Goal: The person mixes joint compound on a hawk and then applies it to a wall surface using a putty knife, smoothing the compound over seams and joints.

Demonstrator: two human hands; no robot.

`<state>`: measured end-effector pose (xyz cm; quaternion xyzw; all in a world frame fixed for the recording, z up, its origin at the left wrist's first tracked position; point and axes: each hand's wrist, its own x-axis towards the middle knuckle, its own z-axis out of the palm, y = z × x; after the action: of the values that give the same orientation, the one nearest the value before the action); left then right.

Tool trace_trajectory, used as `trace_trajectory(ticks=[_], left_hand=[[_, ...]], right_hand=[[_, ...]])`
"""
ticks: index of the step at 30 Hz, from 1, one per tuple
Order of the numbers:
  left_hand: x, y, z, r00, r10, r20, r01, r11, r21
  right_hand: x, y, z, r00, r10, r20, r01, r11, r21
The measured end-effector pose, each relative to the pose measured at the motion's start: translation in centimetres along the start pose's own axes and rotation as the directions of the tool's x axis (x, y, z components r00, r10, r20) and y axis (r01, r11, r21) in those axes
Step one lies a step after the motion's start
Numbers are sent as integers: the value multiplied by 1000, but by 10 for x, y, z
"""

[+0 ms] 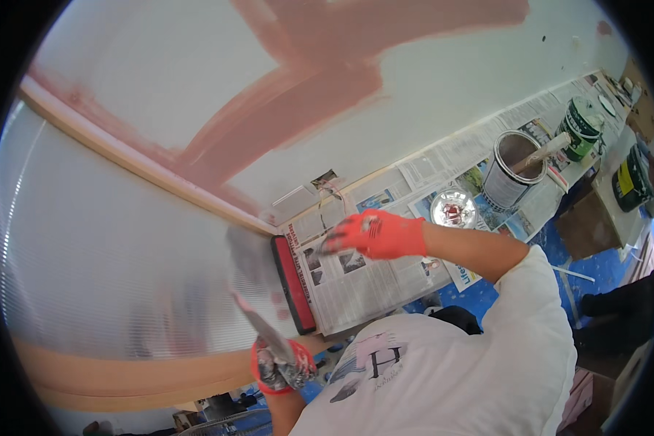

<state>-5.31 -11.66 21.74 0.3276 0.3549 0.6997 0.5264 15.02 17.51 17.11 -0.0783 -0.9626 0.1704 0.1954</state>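
Observation:
My left hand (287, 367), in a red glove with a dark, smudged palm, is closed around a flat grey blade-like tool (265, 327). Its tip carries pink paint and points up and left toward the translucent ribbed panel (123, 240). My right hand (378, 234), in a red glove with dark fingertips, hovers over the newspaper-covered surface (370, 294). Its fingers stretch to the left, a little blurred, with nothing visible in them. Just left of the newspaper lies a long red bar with black edges (294, 287). The wall (450, 80) bears broad strokes of pinkish-brown paint (283, 123).
Beyond my right hand stand a paint-smeared lid (454, 209) and an open paint can (507, 182) with a stirring stick (541, 155). Green tubs (581, 131) stand farther right. Loose wires (330, 192) hang from a wall opening. A wooden frame (138, 163) borders the ribbed panel.

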Motion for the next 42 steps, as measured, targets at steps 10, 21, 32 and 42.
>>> trace_trajectory(ticks=[10, 21, 32, 42], left_hand=[[-4, 11, -10, 988, 36, -153, -1, 976, 218], [-14, 22, -23, 981, -57, -188, 96, 974, 206], [-42, 5, -94, 977, -43, -210, 163, 783, 600], [-25, 13, -46, 982, -68, -175, 116, 951, 286]], right_hand=[[60, 140, -93, 108, 558, -823, -788, 553, 271], [196, 76, -1, 333, 536, -775, -594, 758, 269], [320, -40, 63, 605, 625, -493, -512, 780, 360], [184, -41, 74, 882, 427, -199, -26, 465, 885]])
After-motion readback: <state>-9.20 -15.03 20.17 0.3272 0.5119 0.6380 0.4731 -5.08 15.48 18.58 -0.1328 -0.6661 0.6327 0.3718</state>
